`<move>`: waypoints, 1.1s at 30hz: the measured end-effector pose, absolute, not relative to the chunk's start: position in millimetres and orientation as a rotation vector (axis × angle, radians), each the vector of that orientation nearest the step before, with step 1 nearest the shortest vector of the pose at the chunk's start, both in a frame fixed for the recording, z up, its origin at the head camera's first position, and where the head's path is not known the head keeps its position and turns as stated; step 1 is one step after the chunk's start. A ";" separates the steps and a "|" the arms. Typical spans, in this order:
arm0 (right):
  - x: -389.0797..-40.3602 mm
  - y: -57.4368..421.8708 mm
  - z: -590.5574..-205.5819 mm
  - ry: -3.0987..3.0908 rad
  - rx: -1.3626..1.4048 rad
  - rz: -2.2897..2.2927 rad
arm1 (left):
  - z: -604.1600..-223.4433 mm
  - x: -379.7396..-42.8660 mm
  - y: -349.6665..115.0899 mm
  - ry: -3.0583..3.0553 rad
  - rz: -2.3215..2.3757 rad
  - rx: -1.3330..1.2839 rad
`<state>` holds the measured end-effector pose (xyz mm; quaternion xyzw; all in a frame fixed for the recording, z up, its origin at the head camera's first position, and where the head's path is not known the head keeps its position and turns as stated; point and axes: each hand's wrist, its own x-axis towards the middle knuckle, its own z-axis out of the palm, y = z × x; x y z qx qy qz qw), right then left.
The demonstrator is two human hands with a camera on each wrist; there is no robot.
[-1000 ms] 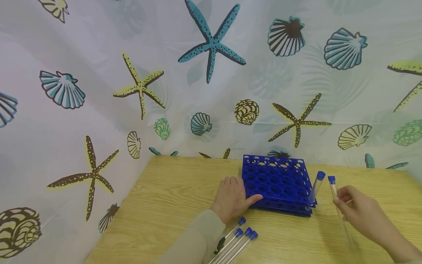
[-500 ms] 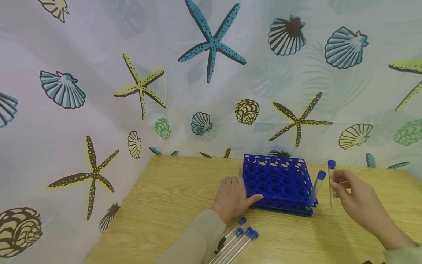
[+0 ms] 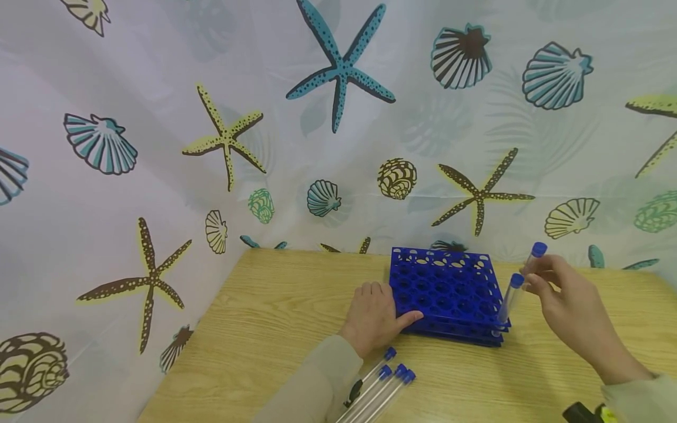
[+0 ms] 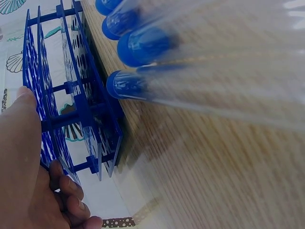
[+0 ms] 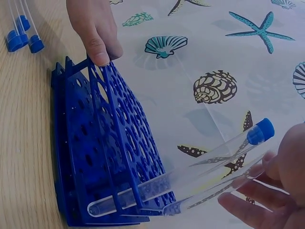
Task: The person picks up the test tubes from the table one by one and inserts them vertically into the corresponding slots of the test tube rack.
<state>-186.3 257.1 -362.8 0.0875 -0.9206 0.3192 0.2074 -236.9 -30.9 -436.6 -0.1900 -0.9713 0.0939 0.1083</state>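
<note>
A blue test tube rack [image 3: 431, 276] with rows of round holes stands on the table. My left hand [image 3: 370, 317] grips its left end, thumb on the top plate and fingers curled at the side in the left wrist view. One clear, blue-capped test tube [image 3: 509, 299] leans in a hole at the rack's front right corner. Between thumb and fingers, my right hand [image 3: 573, 311] pinches another capped test tube [image 3: 531, 262], tilted, just behind that one. In the right wrist view, the held tube's lower end is close to the rack's top plate; whether it enters a hole I cannot tell.
Several blue-capped test tubes [image 3: 372, 396] lie on the wooden table [image 3: 285, 294] near my left forearm. A white curtain [image 3: 296, 147] printed with starfish and shells hangs behind and to the left. A black and yellow item [image 3: 579, 412] shows by the right sleeve.
My right hand has raised the held tube from low at the right and moved it up and leftward, towards the rack's right edge. The left hand and rack have stayed put.
</note>
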 end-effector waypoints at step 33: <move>-198.9 251.8 -386.5 -2.597 0.247 0.898 | -434.5 -236.0 -30.6 -2.874 0.301 -0.552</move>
